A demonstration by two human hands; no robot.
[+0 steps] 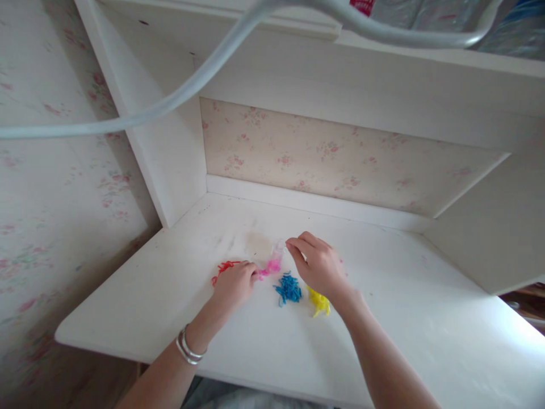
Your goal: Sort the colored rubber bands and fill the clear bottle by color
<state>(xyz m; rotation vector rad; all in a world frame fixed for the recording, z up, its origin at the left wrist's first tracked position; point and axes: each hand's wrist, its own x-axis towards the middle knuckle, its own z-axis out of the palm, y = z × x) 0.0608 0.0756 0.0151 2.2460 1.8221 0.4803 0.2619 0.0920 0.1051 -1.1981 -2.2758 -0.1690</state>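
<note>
A small clear plastic bag (279, 247) with pink rubber bands (273, 265) in its lower end lies between my hands. My right hand (318, 262) has thumb and fingers pinched at the bag's far right edge. At the bag's near left end, the closed fingers of my left hand (237, 280) pinch some of the pink bands that trail out. Red rubber bands (226, 266) are heaped beside my left hand and partly covered by it. Between my forearms sits a pile of blue rubber bands (288, 288). Yellow rubber bands (318, 302) lie beneath my right wrist, partly hidden.
Everything lies on a white desk (179, 295) with a raised back edge. White side panels (174, 142) stand left and right, and a shelf (340, 68) overhangs the back. A pale curved tube (191, 85) crosses above. Clear plastic packages (426, 14) sit up on the shelf.
</note>
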